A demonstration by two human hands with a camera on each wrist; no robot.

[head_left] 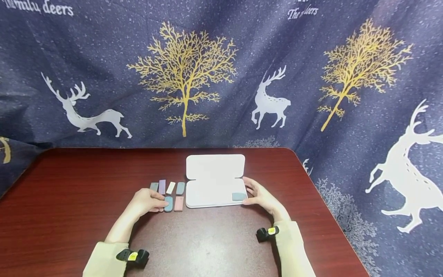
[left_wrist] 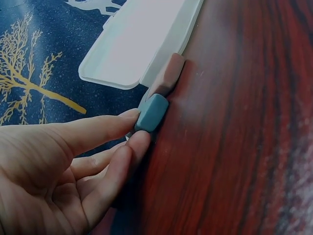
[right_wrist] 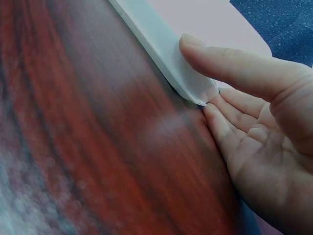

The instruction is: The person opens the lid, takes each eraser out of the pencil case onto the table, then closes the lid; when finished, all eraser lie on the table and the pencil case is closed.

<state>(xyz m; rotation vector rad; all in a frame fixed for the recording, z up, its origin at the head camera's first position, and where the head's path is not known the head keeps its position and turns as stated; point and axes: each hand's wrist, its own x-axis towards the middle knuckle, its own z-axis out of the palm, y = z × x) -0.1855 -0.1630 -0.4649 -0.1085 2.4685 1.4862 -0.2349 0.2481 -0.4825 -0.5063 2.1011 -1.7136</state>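
My left hand (head_left: 148,201) pinches a teal eraser (left_wrist: 153,112) between thumb and fingertips, at the front of a small group of erasers. Right of it lies a pink eraser (head_left: 179,204). A white pencil case (head_left: 207,192) lies with its lid (head_left: 215,166) folded back toward the wall. Inside the case, at the front right corner, is a blue-grey eraser (head_left: 238,196). At the case's right end, my right hand (head_left: 260,197) grips the edge, thumb over the rim (right_wrist: 171,78) and fingers against the outer side.
Behind the teal and pink erasers is a row: a grey-green eraser (head_left: 154,186), a purple eraser (head_left: 162,187), a white eraser (head_left: 170,188) and a blue-grey one. The reddish-brown table (head_left: 86,177) meets a dark blue cloth (head_left: 214,130) with deer and trees.
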